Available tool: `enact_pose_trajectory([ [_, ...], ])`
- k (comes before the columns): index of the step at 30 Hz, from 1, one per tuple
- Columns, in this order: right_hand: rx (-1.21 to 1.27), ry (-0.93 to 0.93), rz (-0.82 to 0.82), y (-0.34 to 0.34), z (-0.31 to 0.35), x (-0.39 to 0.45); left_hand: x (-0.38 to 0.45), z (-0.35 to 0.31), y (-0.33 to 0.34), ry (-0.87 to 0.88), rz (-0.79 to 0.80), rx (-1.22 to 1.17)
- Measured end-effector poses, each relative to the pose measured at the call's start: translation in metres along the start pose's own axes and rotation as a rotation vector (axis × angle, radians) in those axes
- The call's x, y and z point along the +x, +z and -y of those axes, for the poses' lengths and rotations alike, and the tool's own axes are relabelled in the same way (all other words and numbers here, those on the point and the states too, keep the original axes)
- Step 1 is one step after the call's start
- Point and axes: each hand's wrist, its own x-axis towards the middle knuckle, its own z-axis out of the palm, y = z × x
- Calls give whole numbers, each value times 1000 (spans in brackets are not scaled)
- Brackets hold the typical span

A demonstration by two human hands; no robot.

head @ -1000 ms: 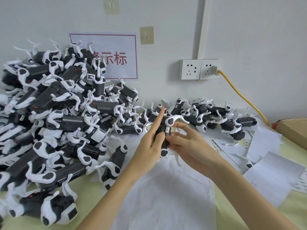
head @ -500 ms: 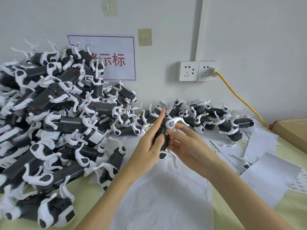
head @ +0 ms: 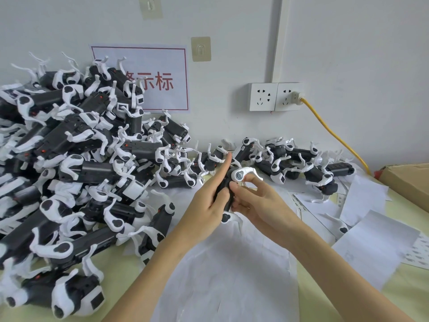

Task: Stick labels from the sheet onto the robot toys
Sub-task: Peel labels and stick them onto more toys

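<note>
A: Quick, left to right. What's on your left?

B: Big pile (head: 76, 163) of black-and-white robot toys, heaped against the wall, nothing touching it.

A: Your left hand (head: 210, 201)?

B: You grip the toy (head: 228, 194) with it, thumb and lower fingers curled round the black body, index finger straight up along its far side.

A: Where's the toy itself?

B: Mid-frame, between your hands, lifted off the white paper (head: 232, 275). Long axis runs roughly upright, tilted a bit. White leg (head: 245, 173) with a grey round joint at the top, another white leg at the bottom.

A: Right hand (head: 260, 203)?

B: Fingers bent, tips on the toy's right side, just under that top leg. You look to be pressing or pinching there. Can't tell if a label sits under them, it's hidden.

A: So which hand does the sticking?

B: My read: right one. The body's flank faces your right fingertips, left only steadies. Press along the long axis so the label lies flat.

A: Further right?

B: A row (head: 297, 163) of toys by the wall, loose sheets (head: 376, 242), a label sheet (head: 417, 252) at the edge, well apart from your hands.
</note>
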Motion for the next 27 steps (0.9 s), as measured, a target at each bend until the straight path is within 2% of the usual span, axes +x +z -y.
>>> enact_pose_trajectory([
  [5,-70,41,46,-3,-1,-1,1,6,-2,-42,-23,-26],
  [8,3,125,55,-13,12,-1,4,7,-2,-95,-118,-51],
  [10,70,125,-74,-23,21,2,4,4,-2,-182,-184,-164],
  [12,-33,38,-302,-31,25,4,4,1,-3,-256,-213,-252],
  [13,-127,-24,-366,-33,25,6,4,0,-4,-287,-207,-273],
  [14,-210,-67,-360,-33,25,6,4,-1,-6,-312,-187,-292],
  [17,-391,-43,-41,-31,22,1,5,-2,-9,-321,-103,-334],
  [19,-532,-30,85,-29,21,-2,6,-3,-10,-300,-76,-315],
  [21,-544,-79,51,-25,20,-1,7,0,-9,-321,-109,-293],
  [24,-372,-135,-138,-25,16,2,8,5,-5,-403,-204,-345],
  [27,-215,-167,-185,-32,17,5,10,9,-2,-405,-225,-475],
])
